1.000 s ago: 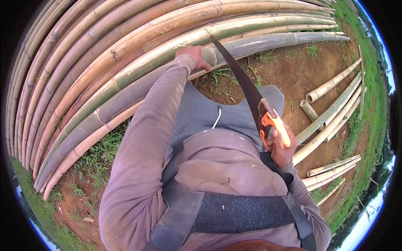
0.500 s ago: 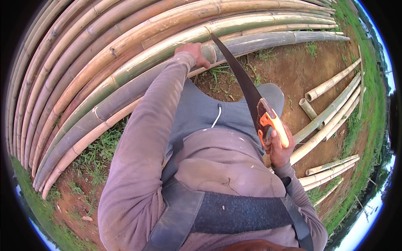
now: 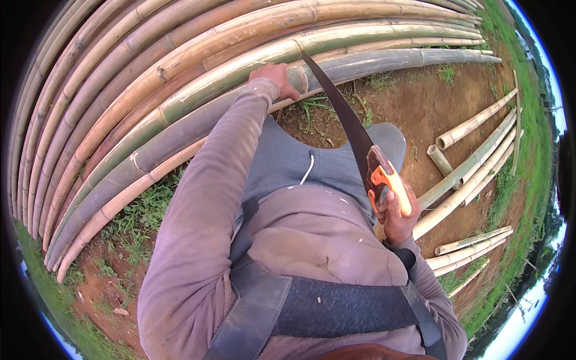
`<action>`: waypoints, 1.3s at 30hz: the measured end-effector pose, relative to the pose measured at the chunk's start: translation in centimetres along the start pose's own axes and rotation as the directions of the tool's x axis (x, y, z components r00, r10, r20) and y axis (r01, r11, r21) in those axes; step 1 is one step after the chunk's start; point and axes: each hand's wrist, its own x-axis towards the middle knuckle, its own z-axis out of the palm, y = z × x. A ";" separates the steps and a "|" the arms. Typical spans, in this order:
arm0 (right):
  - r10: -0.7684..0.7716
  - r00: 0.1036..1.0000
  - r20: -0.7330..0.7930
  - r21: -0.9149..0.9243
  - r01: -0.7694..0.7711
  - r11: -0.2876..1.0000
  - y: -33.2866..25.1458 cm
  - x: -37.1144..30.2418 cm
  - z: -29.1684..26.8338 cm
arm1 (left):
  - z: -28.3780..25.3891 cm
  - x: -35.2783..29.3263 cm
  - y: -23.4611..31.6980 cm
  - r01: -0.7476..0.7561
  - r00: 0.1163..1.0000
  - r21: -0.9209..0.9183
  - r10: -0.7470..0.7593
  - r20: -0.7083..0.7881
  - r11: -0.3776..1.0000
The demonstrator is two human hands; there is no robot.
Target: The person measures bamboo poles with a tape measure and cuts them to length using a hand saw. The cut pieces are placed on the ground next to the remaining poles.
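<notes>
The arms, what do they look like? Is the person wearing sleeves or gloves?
Both arms wear long, loose sleeves of a dusty mauve-grey top, creased and dotted with pale specks. The left sleeve ends in a ribbed cuff at the wrist. The left hand and right hand are bare: no gloves.

The hand saw (image 3: 360, 144) has a long dark blade and a black and orange handle. It's tilted, tip up on the green bamboo pole (image 3: 240, 75), handle down toward the body. That pole is thick, greenish-yellow with ring joints, lying flat in the stack, its cut end right beside the blade.
</notes>
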 end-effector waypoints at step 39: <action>0.007 1.000 0.025 -0.013 -0.007 1.000 1.4 5.6 3.1 | -0.6 0.0 -0.5 -0.010 0.998 0.006 0.010 0.055 1.000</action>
